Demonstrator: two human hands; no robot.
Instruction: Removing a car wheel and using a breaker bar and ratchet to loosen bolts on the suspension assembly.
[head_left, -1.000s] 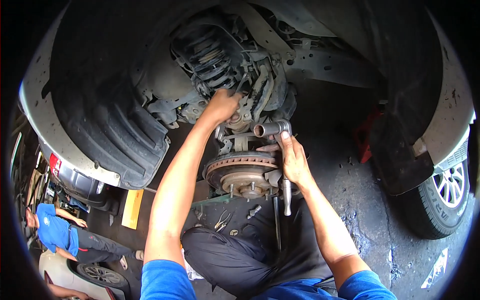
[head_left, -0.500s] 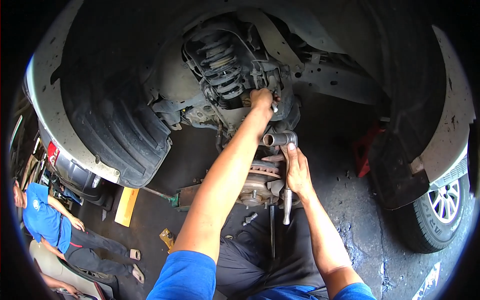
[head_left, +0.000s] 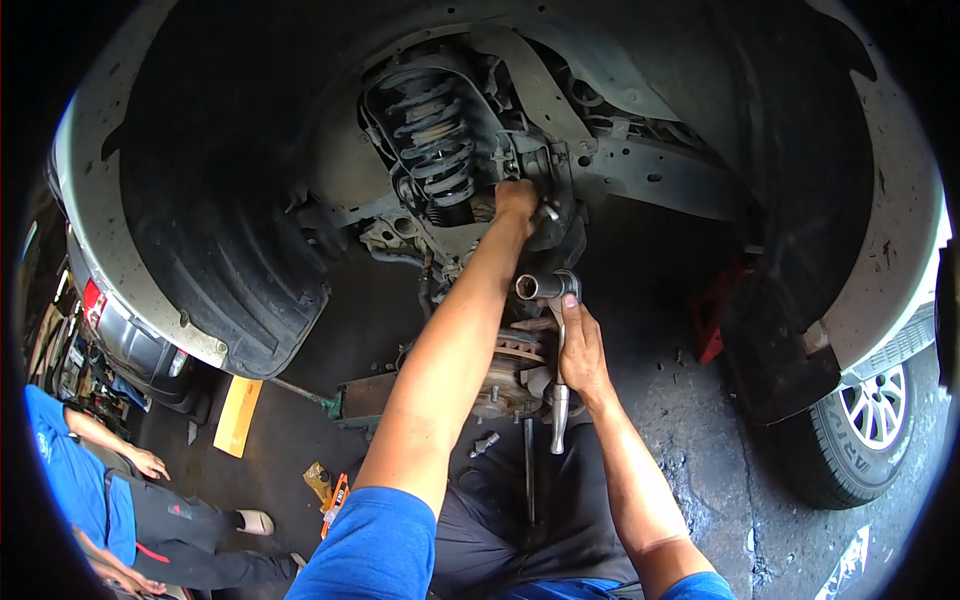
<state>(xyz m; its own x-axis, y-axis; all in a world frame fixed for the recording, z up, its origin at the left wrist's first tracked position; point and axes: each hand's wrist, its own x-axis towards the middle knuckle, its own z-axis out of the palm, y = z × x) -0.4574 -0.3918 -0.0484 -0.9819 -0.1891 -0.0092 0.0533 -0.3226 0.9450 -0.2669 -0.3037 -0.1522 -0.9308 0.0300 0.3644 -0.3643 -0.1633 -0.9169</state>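
A: What's just changed, biggest first?

B: Under the black plastic wheel-arch liner (head_left: 235, 270), the L hand (head_left: 516, 200) is now just R of the dark steel coil spring's (head_left: 435, 140) lower end; a sec ago it's lower, right under the spring. Means, I'd judge, the work's now at that spot on the susp., w/ the R hand (head_left: 585, 350) only keeping its tool ready.

A: What else differs vs. the earlier frame?

B: L forearm now hides the L part of the round, rust-edged brake disc (head_left: 520, 345), which shows nearly whole a sec ago. Co-worker in the blue shirt (head_left: 50, 450) sits closer to the view's L rim. An orange-and-white packet (head_left: 336, 500) now shows by the L sleeve.

A: Hands, pls?

B: R: wrapped round the long silver ratchet wrench (head_left: 559, 420), same grip as before, near the disc's R edge; its fat steel socket (head_left: 530, 287) points L. L: fingers curled, apparently clamped on a short silver metal bar (head_left: 550, 212), end poking out R; far side's hidden.

A: Smallest bits?

B: One stubby silver fitting (head_left: 484, 444) on the dark floor, nr. the disc's lower edge; contact w/ anything else, can't tell.
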